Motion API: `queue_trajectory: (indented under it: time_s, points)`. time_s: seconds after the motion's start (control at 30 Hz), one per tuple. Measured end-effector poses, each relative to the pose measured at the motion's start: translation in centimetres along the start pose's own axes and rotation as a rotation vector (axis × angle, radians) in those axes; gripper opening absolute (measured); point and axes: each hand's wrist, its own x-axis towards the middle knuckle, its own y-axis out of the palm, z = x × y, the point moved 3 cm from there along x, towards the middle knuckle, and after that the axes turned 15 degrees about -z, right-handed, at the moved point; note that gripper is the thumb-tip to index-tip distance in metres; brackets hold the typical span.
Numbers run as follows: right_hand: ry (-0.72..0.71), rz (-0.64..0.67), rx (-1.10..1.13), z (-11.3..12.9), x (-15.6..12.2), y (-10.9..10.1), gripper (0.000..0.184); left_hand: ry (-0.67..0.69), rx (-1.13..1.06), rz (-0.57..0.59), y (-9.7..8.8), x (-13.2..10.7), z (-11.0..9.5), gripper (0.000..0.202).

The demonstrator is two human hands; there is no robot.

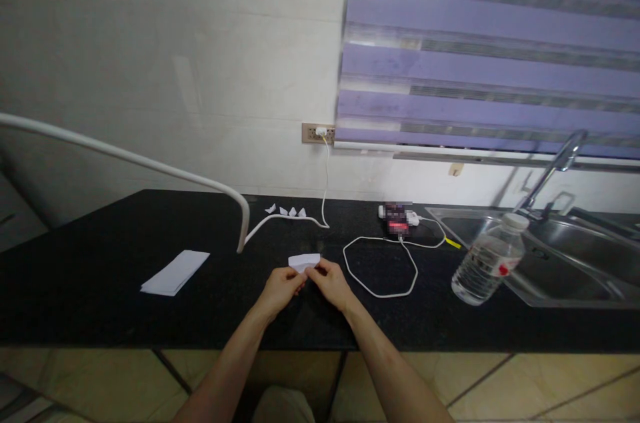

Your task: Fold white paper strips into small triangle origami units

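Observation:
Just above the black countertop, near its front edge, a small folded piece of white paper [304, 261] is pinched between my two hands. My left hand [283, 288] grips its lower left side, fingers closed. On the lower right side, my right hand [329, 281] holds it with thumb and fingers together. Behind my hands, several small folded paper pieces [293, 212] stand in a row near the wall. To the left lies a stack of white paper sheets [175, 273]. The undersides of my fingers are hidden.
A white bent tube [150, 165] reaches in from the left and ends on the black countertop [100, 276]. A white cable [367, 294] loops on the right, near a phone [397, 217]. Farther right are a water bottle [487, 266] and a steel sink [575, 253].

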Motion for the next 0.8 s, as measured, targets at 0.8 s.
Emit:
queue_trajectory:
  time_s: [0.8]
  points:
    - [0.057,-0.066,-0.007,0.2,0.2,-0.3,0.027,0.023,-0.042,0.021,0.1,-0.4,0.1,0.029]
